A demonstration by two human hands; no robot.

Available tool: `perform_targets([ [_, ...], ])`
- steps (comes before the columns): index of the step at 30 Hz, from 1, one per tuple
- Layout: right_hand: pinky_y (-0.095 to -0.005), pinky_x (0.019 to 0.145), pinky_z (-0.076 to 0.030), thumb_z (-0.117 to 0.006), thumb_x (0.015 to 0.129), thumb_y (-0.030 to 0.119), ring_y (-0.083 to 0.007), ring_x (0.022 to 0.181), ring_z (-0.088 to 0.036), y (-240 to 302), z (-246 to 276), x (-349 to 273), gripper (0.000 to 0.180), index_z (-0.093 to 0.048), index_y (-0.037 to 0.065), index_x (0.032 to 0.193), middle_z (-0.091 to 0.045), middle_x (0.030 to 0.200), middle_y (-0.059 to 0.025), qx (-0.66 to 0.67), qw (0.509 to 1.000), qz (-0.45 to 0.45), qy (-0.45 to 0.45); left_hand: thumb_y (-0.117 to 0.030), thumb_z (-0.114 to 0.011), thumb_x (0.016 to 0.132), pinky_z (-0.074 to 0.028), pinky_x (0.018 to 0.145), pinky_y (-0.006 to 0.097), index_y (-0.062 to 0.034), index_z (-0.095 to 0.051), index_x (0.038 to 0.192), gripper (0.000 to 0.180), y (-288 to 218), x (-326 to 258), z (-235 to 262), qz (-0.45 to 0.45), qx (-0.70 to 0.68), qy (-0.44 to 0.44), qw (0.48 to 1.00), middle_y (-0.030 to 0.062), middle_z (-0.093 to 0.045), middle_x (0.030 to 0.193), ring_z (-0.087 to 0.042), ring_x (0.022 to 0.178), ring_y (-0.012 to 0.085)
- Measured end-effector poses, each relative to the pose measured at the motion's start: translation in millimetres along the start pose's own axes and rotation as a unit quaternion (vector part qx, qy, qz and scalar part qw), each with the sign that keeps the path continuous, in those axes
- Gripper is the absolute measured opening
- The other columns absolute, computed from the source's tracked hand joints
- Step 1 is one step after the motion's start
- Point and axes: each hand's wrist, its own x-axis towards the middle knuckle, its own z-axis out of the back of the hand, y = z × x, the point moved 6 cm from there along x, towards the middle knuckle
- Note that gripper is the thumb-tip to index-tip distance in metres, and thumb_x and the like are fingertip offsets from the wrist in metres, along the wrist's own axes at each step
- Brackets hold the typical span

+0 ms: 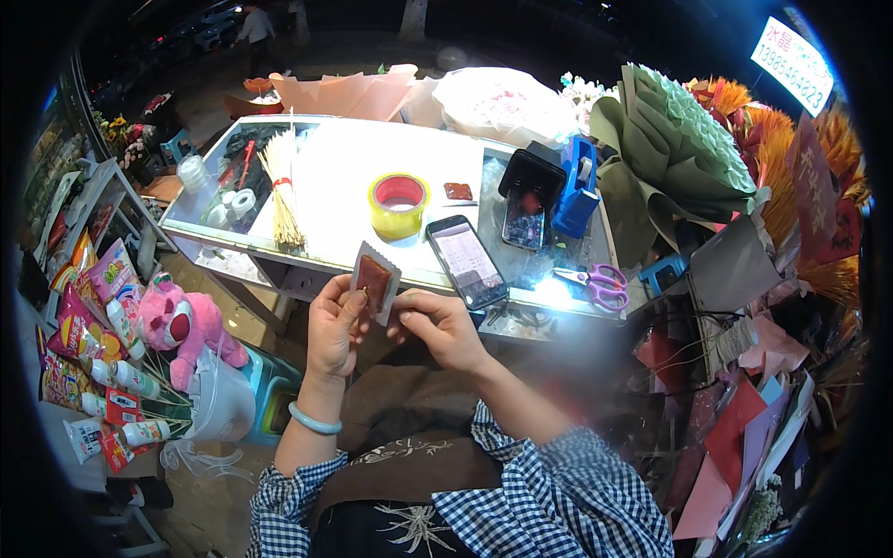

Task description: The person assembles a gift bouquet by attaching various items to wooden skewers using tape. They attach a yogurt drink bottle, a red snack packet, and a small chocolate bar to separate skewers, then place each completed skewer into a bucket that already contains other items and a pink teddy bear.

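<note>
Just off the table's near edge, my left hand (pixel 337 327) pinches a small sealed snack packet (pixel 375 284) with reddish-brown contents and a pale rim. The packet is tilted upward, and my left thumb lies across its face. My right hand (pixel 439 327) is closed at the packet's lower right edge, thumb against the curled fingers. Beyond my hands, a phone (pixel 467 262) with a lit screen lies on the table. A similar small reddish-brown packet (pixel 457 191) rests flat farther back. Left of the phone stands a wide roll of yellow tape (pixel 398 206).
A bundle of thin wooden sticks (pixel 282 191) lies at the table's left. Purple scissors (pixel 600 285), a blue tape dispenser (pixel 577 191) and a black box (pixel 530 193) sit to the right. A pink plush toy (pixel 193 325) and snack bags fill a white bucket (pixel 221 398) at left.
</note>
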Motion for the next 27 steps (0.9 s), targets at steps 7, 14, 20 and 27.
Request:
perform_targets([
  [7, -0.0231, 0.075, -0.045, -0.057, 0.086, 0.001, -0.0106, 0.089, -0.055, -4.0, 0.1, 6.7, 0.028, -0.057, 0.0, 0.114, -0.053, 0.103, -0.0033, 0.0, 0.999, 0.044, -0.005, -0.013, -0.07, 0.083, -0.032, 0.039, 0.012, -0.0041, -0.055, 0.104, 0.028, 11.5, -3.5, -10.1, 0.077, -0.087, 0.077, 0.99, -0.0003, -0.061, 0.074, -0.046, 0.048, 0.0013],
  [14, -0.0256, 0.067, -0.045, -0.061, 0.081, 0.003, -0.0135, 0.075, -0.055, -9.2, 10.7, 3.1, 0.017, -0.06, 0.0, 0.098, -0.057, 0.086, -0.0056, -0.132, 0.991, 0.017, 0.002, -0.011, -0.07, 0.082, -0.034, 0.043, 0.011, -0.0052, -0.054, 0.103, 0.027, 11.6, -6.5, -11.6, 0.112, -0.044, 0.101, 0.988, 0.0, -0.063, 0.08, -0.048, 0.052, 0.0003],
  [20, -0.032, 0.062, -0.046, -0.061, 0.077, 0.002, -0.0265, 0.07, -0.059, 8.2, 6.7, -3.3, 0.011, -0.059, 0.0, 0.088, -0.057, 0.079, -0.0138, -0.274, 0.954, 0.106, -0.062, -0.01, -0.069, 0.083, -0.033, 0.043, 0.012, -0.0064, -0.054, 0.102, 0.025, 12.5, -5.7, -14.2, 0.096, -0.016, 0.072, 0.993, -0.0009, -0.062, 0.081, -0.048, 0.055, 0.0],
  [27, -0.0382, 0.065, -0.047, -0.06, 0.078, 0.005, -0.0334, 0.072, -0.059, 6.3, 19.3, -5.3, 0.01, -0.06, 0.0, 0.085, -0.058, 0.079, -0.0162, -0.336, 0.936, 0.06, -0.092, -0.009, -0.066, 0.086, -0.035, 0.046, 0.014, -0.0049, -0.052, 0.1, 0.02, 0.5, -7.5, -20.6, 0.022, 0.005, 0.069, 0.997, 0.001, -0.062, 0.083, -0.047, 0.055, 0.0023],
])
